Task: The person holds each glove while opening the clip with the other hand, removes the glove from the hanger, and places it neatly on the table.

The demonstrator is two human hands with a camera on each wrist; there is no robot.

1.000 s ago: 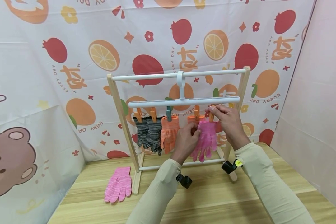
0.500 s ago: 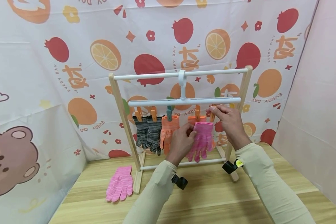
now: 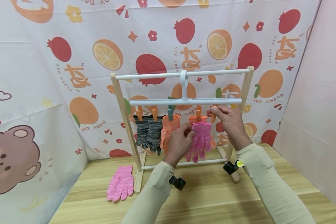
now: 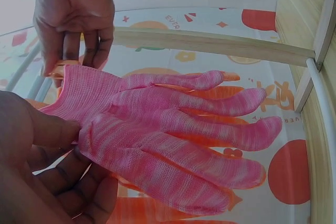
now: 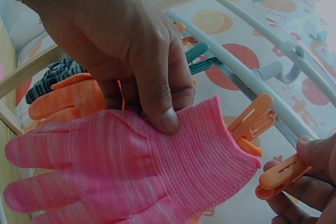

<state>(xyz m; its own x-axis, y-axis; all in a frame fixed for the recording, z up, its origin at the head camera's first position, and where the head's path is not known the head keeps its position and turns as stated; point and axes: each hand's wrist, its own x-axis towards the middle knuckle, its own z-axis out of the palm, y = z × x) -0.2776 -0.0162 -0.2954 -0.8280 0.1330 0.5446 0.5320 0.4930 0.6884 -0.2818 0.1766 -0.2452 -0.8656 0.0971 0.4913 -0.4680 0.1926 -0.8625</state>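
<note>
My left hand (image 3: 180,141) pinches a pink knit glove (image 3: 200,140) near its cuff, thumb on the near face, fingers of the glove hanging down. My right hand (image 3: 231,123) pinches an orange clothespin (image 5: 283,174) below the right part of the white hanger (image 3: 162,102). In the right wrist view, the cuff is apart from this clothespin. Behind the pink glove hangs an orange glove (image 3: 212,142), mostly hidden, under another orange clip (image 3: 198,113). Left of it, a second orange glove (image 3: 168,126) hangs from a teal clip (image 3: 170,114), partly covered by my left hand.
Two grey-black gloves (image 3: 154,132) hang from orange clips at the hanger's left. The hanger hooks over the rail of a wooden rack (image 3: 126,124). Another pink glove (image 3: 121,183) lies on the wooden table (image 3: 201,196) by the rack's left foot. A fruit-print cloth stands behind.
My left hand has drawn the pink glove leftward, so its cuff now sits farther from the clothespin in my right hand. The right hand stays nearly in place. The view has shifted slightly.
</note>
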